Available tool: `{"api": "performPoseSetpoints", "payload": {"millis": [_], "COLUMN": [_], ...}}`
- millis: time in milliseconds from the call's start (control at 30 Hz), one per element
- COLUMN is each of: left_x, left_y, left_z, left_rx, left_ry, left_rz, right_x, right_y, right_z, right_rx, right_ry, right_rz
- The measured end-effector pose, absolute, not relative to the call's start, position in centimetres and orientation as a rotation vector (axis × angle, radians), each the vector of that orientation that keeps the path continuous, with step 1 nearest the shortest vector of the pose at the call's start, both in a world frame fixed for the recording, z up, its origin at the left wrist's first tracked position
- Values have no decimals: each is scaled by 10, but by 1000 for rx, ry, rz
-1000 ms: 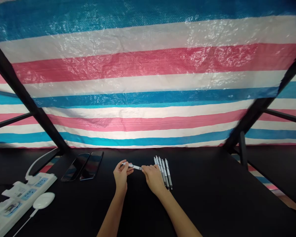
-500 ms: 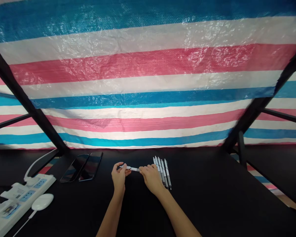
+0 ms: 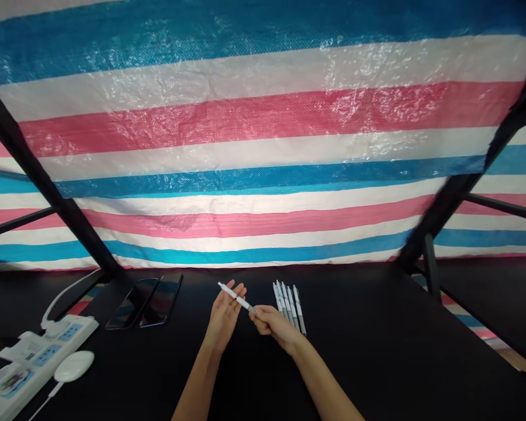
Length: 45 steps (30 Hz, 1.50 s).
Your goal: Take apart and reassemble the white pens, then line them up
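Observation:
A white pen [image 3: 239, 300] with a grey grip end slants across the middle, its clicker end up and to the left. My right hand [image 3: 275, 325] pinches it at the grey end. Beneath the pen's other half lies my left hand [image 3: 225, 316], palm up with its fingers stretched out. The pen crosses that palm, and I cannot tell how firmly it touches. Just beyond my right hand, several similar white pens [image 3: 291, 304] lie side by side in a row on the black table [image 3: 355, 351].
Two dark phones [image 3: 132, 303] rest at the left. Nearer stands a white power strip [image 3: 48, 351] with plugs and cables, beside a white round charger [image 3: 74, 366]. Black frame legs [image 3: 83, 234] rise on both sides, with a striped tarp [image 3: 263, 228] behind.
My left hand has opened from its pinch on the pen and turned palm up. My right hand has turned, and the pen has swung from nearly level to a steeper slant.

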<state>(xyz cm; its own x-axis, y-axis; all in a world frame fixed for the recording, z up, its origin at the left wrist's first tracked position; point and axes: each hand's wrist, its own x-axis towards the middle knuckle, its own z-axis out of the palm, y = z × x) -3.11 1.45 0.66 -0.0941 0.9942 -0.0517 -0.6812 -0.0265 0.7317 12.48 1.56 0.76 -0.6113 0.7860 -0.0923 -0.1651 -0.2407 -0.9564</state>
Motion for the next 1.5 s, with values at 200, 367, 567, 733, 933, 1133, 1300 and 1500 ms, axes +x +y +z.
{"api": "performPoseSetpoints", "payload": {"millis": [200, 367, 567, 733, 933, 1133, 1300, 1500], "left_x": [-35, -34, -29, -27, -24, -5, 3, 1], "left_y": [18, 18, 15, 15, 15, 9, 6, 7], "left_z": [2, 5, 9, 11, 10, 7, 6, 7], "left_rx": [577, 579, 611, 523, 526, 613, 603, 582], "left_ry": [771, 857, 976, 1096, 1192, 1125, 1041, 1005], "left_rz": [1643, 1706, 1762, 1777, 1623, 1534, 1517, 1492], "right_x": [114, 100, 97, 103, 119, 139, 152, 166], "right_y": [7, 4, 9, 8, 10, 20, 30, 33], "right_z": [6, -1, -12, -8, 8, 10, 5, 9], "right_rx": [-625, -746, -1056, -1210, -1217, -1298, -1378, -1316], "right_ry": [-1127, -1195, -1561, -1864, -1905, -1904, -2048, -1988], "right_rz": [2246, 2006, 1461, 870, 453, 499, 515, 505]}}
